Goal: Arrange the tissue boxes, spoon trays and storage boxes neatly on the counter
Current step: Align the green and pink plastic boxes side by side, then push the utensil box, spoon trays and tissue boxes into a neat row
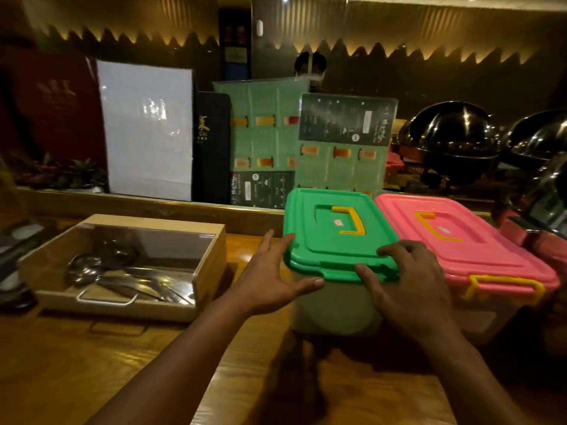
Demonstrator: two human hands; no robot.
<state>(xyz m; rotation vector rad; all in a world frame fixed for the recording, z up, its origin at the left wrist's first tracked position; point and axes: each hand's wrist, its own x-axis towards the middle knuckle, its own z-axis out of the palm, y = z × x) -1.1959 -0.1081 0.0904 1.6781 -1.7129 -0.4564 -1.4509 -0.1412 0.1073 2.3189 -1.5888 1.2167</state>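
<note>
A storage box with a green lid [334, 237] and yellow handle stands on the wooden counter [92, 363], touching a pink-lidded storage box [478, 250] on its right. My left hand [273, 277] is spread open against the green box's front left corner, fingers touching the lid edge. My right hand [408, 280] rests flat on the lid's front right edge, fingers apart. A wooden spoon tray [211, 262] with a clear lid holds several metal spoons and ladles at the left. No tissue box is visible.
Menu cards [340, 161] and a white board [147, 130] lean against the raised back ledge. Shiny round chafing-dish lids [454, 139] sit at the back right. Dark objects lie at the counter's far left edge [15, 271].
</note>
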